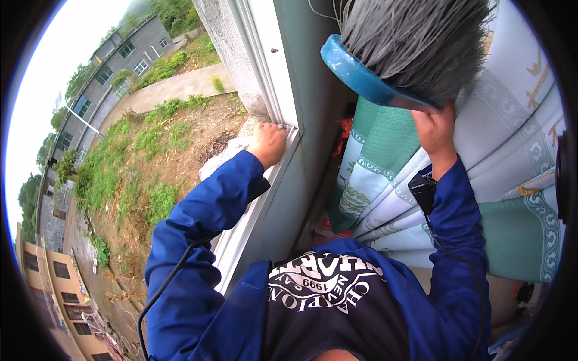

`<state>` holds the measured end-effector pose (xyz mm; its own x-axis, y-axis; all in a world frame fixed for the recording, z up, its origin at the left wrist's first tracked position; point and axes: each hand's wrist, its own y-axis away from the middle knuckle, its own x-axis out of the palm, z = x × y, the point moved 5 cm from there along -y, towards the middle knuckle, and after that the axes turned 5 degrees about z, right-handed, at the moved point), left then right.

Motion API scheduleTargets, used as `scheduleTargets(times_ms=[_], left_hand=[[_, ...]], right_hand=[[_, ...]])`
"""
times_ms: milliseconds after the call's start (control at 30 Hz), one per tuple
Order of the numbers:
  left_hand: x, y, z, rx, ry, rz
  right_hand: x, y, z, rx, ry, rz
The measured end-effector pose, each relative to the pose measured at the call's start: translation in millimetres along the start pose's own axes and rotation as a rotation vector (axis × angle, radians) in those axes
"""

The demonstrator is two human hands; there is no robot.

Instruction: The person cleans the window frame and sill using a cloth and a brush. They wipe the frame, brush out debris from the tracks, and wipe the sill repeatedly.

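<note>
My right hand (435, 128) grips a brush (361, 74) with a blue plastic head and long grey bristles, held up in front of the curtain. The bristles point away from me, and their ends run past the top of the picture. At the lower corner of the white window frame (266, 58), my left hand (269, 143) rests with its fingers curled in. A small grey clump (282, 127) shows by those fingertips. Whether the fingers hold it or only touch it is not clear.
Green and white patterned curtains (384, 140) hang on the right. A grey-green wall panel (311, 76) borders the window. Black cables (169, 275) run along both blue sleeves. Outside the window lie weedy ground (144, 180), a concrete path (180, 88) and several buildings (108, 67).
</note>
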<state>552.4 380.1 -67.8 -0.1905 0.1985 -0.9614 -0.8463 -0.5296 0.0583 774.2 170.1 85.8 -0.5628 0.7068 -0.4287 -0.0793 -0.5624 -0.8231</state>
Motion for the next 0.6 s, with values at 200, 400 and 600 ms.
scheduleTargets(times_ms=[200, 400, 600], left_hand=[[-2, 15, 9, -0.035, 0.079, 0.015], [-6, -8, 9, -0.016, 0.026, 0.014], [-7, 37, 22, -0.147, 0.28, 0.011]], right_hand=[[0, -3, 1, -0.072, 0.09, 0.012], [0, 0, -3, -0.01, 0.07, 0.004], [-1, 1, -3, -0.003, 0.094, 0.025]])
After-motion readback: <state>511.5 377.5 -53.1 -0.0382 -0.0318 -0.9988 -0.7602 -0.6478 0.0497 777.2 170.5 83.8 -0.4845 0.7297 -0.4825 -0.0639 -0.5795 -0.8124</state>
